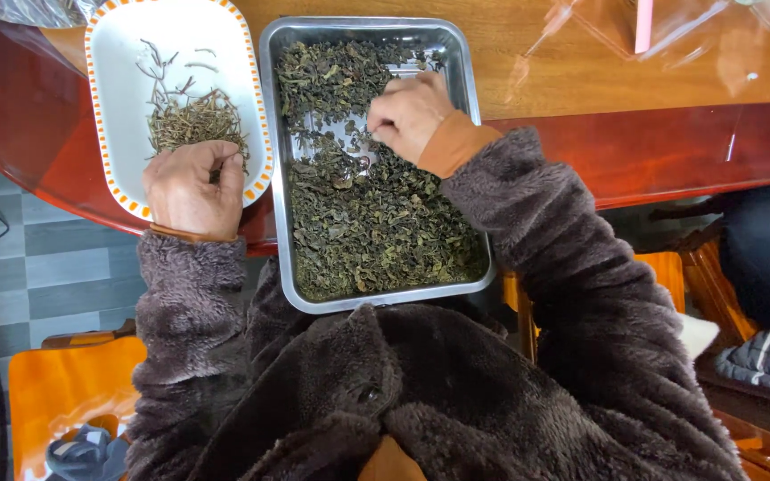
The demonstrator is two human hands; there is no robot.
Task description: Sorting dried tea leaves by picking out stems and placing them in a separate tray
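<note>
Dark green dried leaves point(376, 223) filled the rectangular steel tray point(271, 160); right hand point(409, 114) pinched together in them, far end. Left hand point(191, 185) closed on thin brown stems point(193, 120) over the orange-rimmed white dish point(118, 80), left on the wooden worktop point(545, 71).

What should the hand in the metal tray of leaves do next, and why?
Probably pinch up a stem and carry it left. The right hand is curled over the dried leaves in the metal tray, and the white dish under the left hand holds only stems.
</note>
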